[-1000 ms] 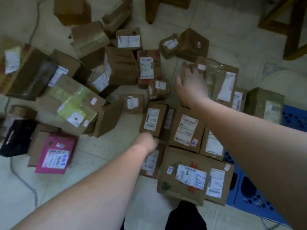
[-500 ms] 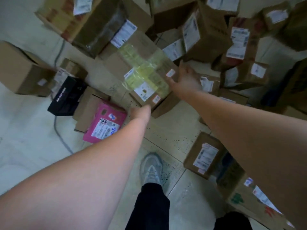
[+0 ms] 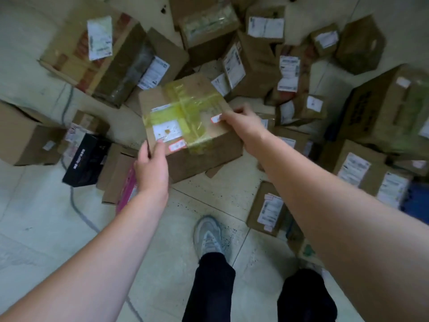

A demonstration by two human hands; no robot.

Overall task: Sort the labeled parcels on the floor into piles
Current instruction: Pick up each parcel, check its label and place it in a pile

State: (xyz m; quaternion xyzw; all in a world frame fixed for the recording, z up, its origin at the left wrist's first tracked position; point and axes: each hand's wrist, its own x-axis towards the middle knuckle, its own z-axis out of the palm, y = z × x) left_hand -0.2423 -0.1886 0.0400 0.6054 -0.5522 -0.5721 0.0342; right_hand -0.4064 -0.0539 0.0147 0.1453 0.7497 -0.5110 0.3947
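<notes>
You have both hands on the yellow-taped box (image 3: pixel 185 117), which sits in the middle of the parcels on the floor (image 3: pixel 209 196), straight ahead of your feet. Your left hand (image 3: pixel 151 168) is clamped on the near left corner, thumb over the top face beside the white label. Your right hand (image 3: pixel 241 123) grips the right-hand edge, fingers curled over the top next to a small red-bordered sticker. The box lies skewed to you, its long axis running from near left to far right, so the two hands sit at roughly opposite ends of it. Whether it is off the floor is uncertain; the lower edge is blurred. A black box (image 3: pixel 86 159) and a pink parcel (image 3: pixel 128 189) lie just to its left, so any lift should clear them. Most parcels remain unsorted by appearance.
</notes>
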